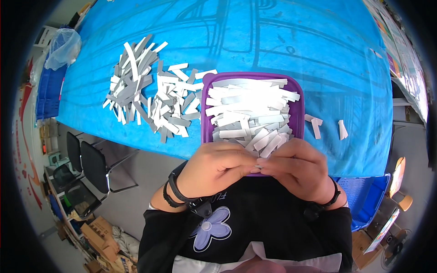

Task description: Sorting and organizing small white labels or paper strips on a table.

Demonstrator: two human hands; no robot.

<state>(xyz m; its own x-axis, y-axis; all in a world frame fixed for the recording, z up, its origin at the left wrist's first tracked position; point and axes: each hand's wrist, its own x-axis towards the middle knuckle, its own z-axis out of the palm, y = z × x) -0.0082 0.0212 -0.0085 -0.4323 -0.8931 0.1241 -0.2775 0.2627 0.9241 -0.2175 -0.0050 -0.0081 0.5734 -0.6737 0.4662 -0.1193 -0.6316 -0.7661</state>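
Observation:
My left hand point(224, 164) and my right hand point(298, 167) meet at the near edge of a purple tray point(298, 123). Both are closed, thumbs and fingertips pinched together. Between them a small grey edge point(258, 167) shows, apparently of a strip; the fingers hide the rest. White and light grey strips point(248, 98), flat and short, fill the tray in a heap, most lying crosswise. Nearest my fingers, several strips point(268, 141) lie at a slant.
Left of the tray, a loose pile of grey and white strips point(136, 77) spreads over the blue tablecloth point(327, 54). A few strips point(315, 126) lie to its right. Blue crates point(364, 200) stand at lower right, black chairs point(94, 166) at left.

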